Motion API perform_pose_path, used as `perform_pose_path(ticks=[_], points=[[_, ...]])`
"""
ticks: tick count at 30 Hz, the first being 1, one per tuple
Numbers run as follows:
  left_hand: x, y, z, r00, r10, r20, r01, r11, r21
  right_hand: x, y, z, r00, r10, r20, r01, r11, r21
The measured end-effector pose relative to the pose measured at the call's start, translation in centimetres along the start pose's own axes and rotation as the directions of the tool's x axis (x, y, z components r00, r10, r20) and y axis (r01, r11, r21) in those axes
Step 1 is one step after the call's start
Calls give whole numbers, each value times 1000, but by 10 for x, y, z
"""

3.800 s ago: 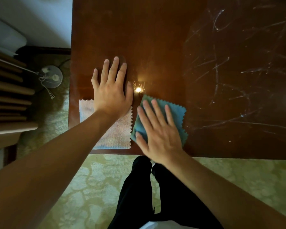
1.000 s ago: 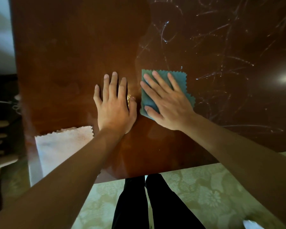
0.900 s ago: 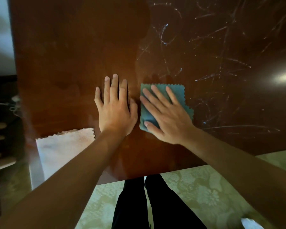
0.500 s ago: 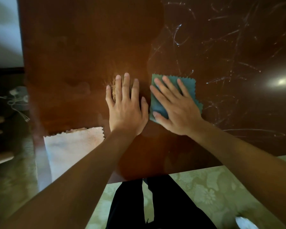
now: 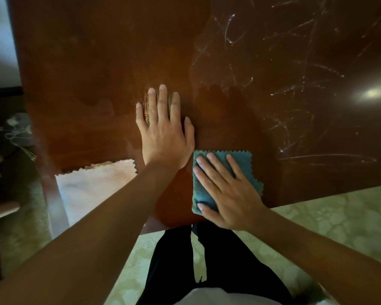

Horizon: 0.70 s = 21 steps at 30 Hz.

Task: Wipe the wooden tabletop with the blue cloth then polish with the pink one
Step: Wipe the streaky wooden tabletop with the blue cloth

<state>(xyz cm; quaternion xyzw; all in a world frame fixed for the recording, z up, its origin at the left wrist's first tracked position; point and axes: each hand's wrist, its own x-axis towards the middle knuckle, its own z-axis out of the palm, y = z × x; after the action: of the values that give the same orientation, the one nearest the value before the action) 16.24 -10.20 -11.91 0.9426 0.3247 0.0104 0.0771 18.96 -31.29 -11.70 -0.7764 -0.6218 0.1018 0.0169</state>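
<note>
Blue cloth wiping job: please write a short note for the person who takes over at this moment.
Left hand: flat on the wooden tabletop, holding nothing.
Right hand: straight fingers pressing the blue cloth near the front edge.
Pink cloth: at the front left corner, untouched, partly under the left forearm.
Done: wiping is under way.
Left: streaks show on the right side; finish wiping, then polish with the pink cloth.
</note>
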Motion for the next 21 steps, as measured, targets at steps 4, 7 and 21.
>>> perform_pose_path(ticks=[4, 7, 21], points=[[-1, 0, 1, 1000, 3, 5, -3, 1000, -4, 49, 40, -15, 989, 146, -21, -147, 989, -13], [-1, 0, 0, 1000, 4, 4, -4, 1000, 10, 86, 63, -27, 978, 201, -50, -203, 978, -43], [0, -1, -3, 1000, -4, 19, 4, 1000, -12, 82, 66, -22, 1000, 20, -10, -20, 999, -42]])
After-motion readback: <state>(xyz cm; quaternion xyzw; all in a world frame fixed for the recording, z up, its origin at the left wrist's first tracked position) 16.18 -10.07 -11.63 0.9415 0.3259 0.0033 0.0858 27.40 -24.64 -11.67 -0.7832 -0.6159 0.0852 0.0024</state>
